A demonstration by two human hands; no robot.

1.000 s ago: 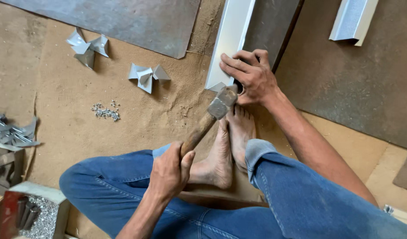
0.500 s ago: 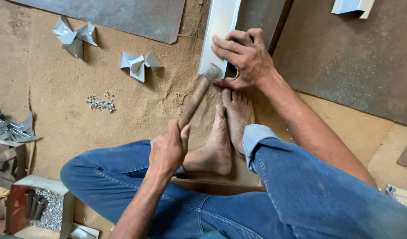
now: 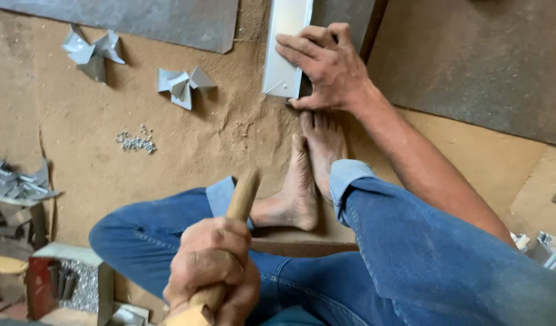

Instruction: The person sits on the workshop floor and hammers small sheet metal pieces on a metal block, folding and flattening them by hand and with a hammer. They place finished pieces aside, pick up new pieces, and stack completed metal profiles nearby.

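Both hands are busy: the left hand (image 3: 212, 268), low near the bottom edge, is wrapped tight around a wooden handle (image 3: 242, 194) that rises above the jeans; the tool's head cannot be seen. At the left edge lie metal scraps (image 3: 15, 184), then a small heap of rivets (image 3: 134, 142) and two folded metal pieces (image 3: 92, 50) (image 3: 183, 84) on open brown board. Further right, the right hand (image 3: 327, 66) presses flat, fingers spread, on the white angle strip (image 3: 286, 45), just above the bare feet (image 3: 308, 169).
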